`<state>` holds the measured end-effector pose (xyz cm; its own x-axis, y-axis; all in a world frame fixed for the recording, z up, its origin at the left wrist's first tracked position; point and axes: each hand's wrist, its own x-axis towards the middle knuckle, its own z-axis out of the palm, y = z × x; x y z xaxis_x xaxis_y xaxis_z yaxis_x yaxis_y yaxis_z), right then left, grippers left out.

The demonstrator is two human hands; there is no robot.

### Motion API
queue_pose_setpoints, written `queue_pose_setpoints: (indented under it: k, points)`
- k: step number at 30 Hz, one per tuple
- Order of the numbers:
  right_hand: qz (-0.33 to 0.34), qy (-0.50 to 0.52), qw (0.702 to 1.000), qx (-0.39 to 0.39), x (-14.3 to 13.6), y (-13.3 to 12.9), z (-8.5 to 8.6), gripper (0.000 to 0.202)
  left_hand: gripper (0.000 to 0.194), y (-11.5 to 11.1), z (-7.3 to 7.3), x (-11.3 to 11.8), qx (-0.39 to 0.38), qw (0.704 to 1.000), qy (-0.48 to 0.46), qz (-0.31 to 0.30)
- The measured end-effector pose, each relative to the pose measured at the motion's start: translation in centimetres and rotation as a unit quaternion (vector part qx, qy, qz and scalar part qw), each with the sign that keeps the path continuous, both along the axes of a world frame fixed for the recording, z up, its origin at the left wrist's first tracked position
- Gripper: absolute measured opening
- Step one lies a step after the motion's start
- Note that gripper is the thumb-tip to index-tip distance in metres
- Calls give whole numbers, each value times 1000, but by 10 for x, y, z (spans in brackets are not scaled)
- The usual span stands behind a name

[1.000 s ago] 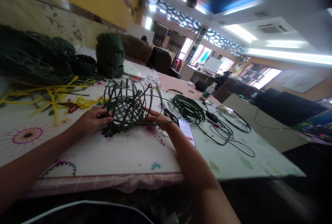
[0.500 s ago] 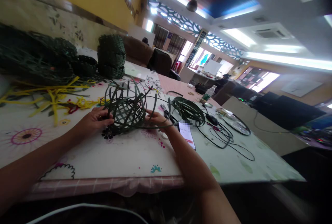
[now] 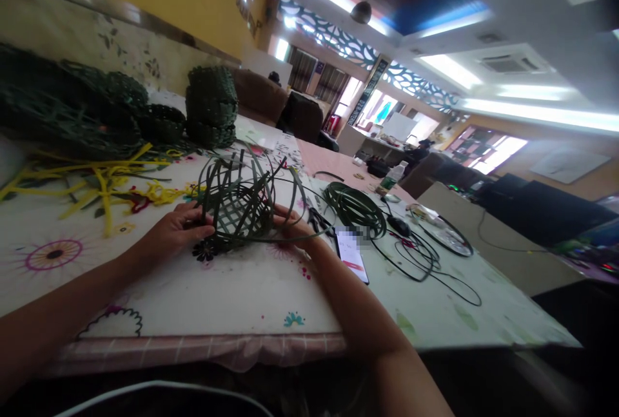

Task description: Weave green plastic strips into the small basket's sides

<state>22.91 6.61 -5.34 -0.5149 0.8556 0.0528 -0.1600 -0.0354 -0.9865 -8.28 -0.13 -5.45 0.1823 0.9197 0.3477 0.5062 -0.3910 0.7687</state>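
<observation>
A half-woven basket (image 3: 235, 214) of dark green flat strips lies on the flowered tablecloth (image 3: 232, 301), its loose strip ends curling up and out. On its left side my left hand (image 3: 186, 225) is closed, thumb and fingers pinching the woven edge. My right hand (image 3: 290, 223) grips the opposite side, its fingertips partly hidden behind the strips. One long strip bows out over the right wrist. To the right of that wrist lie a phone (image 3: 352, 259) with a lit screen and dark-handled scissors (image 3: 320, 220).
A coil of green strip (image 3: 355, 211) lies right of the scissors, near a black computer mouse (image 3: 397, 225) and a bottle (image 3: 391, 177). Yellow strips (image 3: 104, 188) are scattered at left. Finished dark green baskets (image 3: 211, 107) stand behind. A chair (image 3: 300, 117) is farther back.
The loose strips at the basket's right side have shifted and bunched closer. Both hands keep their hold on the basket. The whole view has moved slightly.
</observation>
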Motion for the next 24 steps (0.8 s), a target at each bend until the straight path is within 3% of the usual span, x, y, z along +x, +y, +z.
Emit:
queue_pose_setpoints:
  k: [7, 13, 16, 19, 24]
  points:
    - [20, 8, 1000, 5, -3, 0, 0, 61, 49, -9, 4, -2, -32, 996, -82, -4]
    - [-52, 34, 996, 60, -8, -6, -6, 76, 51, -14, 6, -3, -38, 996, -79, -6]
    - [-69, 37, 993, 85, -8, -3, -12, 64, 57, -15, 6, -1, -49, 994, -95, -4]
    - [-85, 42, 994, 59, -8, -1, -16, 51, 57, -17, 7, 0, -48, 994, -99, -4]
    - [-86, 51, 993, 59, -9, 2, -19, 59, 58, -18, 9, 1, -53, 994, -91, -5]
